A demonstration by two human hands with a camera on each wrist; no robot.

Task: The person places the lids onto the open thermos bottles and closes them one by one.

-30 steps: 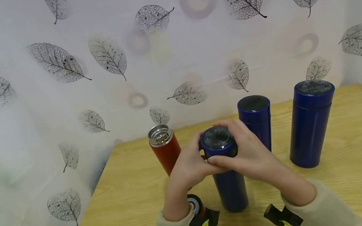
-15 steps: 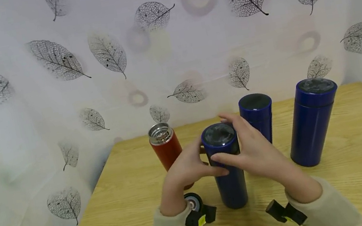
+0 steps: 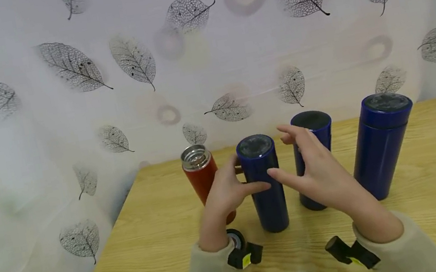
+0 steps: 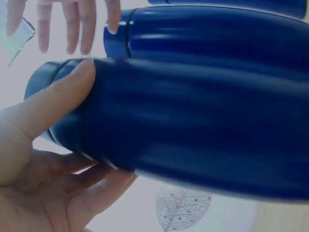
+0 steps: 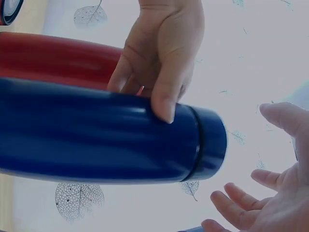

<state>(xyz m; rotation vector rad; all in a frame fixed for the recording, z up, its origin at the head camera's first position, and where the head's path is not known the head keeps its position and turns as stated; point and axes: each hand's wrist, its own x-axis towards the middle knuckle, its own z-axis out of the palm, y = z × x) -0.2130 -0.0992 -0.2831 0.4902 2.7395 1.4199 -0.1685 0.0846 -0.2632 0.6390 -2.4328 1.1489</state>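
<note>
A dark blue thermos bottle (image 3: 272, 209) with a dark glossy top stands upright in the middle of the table. My left hand (image 3: 227, 190) grips its upper body, thumb across the near side and fingers round the far side, just below the lid in the left wrist view. My right hand (image 3: 322, 176) is to the right of this bottle, fingers spread and holding nothing; the right wrist view shows a gap between it and the lid (image 5: 212, 145). Behind my left hand stands a red thermos bottle (image 3: 201, 180) without a lid, its steel mouth showing.
Behind my right hand stands a second blue thermos bottle (image 3: 312, 131), partly hidden. Farther right is a third blue one (image 3: 382, 150). A small round cap (image 3: 236, 238) lies by my left wrist. A leaf-patterned curtain (image 3: 230, 56) backs the wooden table (image 3: 136, 267).
My right hand has let go of the blue thermos bottle and moved right. My left hand keeps hold, and the bottle has shifted slightly away from me and to the left.
</note>
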